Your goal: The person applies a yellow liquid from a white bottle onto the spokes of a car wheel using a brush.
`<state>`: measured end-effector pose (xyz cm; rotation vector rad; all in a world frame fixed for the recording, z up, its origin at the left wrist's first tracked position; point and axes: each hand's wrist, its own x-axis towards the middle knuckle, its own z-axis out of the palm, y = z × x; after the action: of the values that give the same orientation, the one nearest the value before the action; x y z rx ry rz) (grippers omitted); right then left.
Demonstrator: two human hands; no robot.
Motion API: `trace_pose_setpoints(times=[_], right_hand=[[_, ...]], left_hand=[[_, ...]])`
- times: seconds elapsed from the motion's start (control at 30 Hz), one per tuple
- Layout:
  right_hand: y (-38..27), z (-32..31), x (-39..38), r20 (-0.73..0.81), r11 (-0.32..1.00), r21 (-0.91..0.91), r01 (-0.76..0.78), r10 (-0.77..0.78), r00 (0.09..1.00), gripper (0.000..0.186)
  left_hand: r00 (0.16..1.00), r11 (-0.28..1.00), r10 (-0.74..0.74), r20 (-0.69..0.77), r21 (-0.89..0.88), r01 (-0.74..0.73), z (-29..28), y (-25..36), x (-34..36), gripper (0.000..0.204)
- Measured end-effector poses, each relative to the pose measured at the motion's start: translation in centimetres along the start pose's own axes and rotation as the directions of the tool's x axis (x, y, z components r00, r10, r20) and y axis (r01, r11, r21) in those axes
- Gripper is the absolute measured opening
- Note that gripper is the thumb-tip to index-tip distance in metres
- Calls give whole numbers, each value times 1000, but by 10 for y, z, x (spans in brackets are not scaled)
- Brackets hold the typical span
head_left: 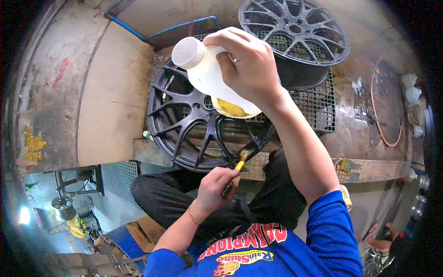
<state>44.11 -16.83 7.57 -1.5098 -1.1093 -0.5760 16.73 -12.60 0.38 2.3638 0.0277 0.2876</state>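
In my left hand (pixel 216 188) is a brush (pixel 241 162) with a yellow handle, the fingers closed round it. Its pale bristles touch, or hang just over, a spoke near the close edge of a dark multi-spoke wheel rim (pixel 210 131). Raised above that rim, my right hand (pixel 249 62) grips a white plastic jug (pixel 203 76) with a round white cap. The jug is tilted, cap to the left; something yellow shows at its lower end. The spokes near the brush look wet and shiny. Jug and right hand hide part of the rim.
Behind on the right, a second wheel rim (pixel 295 30) with a greyish, wet-looking face rests on a black grate (pixel 324 106). A wooden edge (pixel 374 169) runs before my knees. An orange hose (pixel 377 115) lies right; a cardboard box (pixel 144 233) stands lower left. Another person's arm (pixel 380 242) shows lower right.
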Motion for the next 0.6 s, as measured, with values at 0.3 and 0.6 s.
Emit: trace_pose_setpoints(times=[0.3, 0.6], right_hand=[[-3, 2, 0, 3, 1000, 3, -7, 7, 1000, 21], [-2, 1, 0, 4, 1000, 11, -9, 9, 1000, 23]], left_hand=[[993, 992, 114, 21, 57, -115, 21, 6, -3, 26], [987, 990, 126, 103, 50, -132, -3, 9, -6, 41]])
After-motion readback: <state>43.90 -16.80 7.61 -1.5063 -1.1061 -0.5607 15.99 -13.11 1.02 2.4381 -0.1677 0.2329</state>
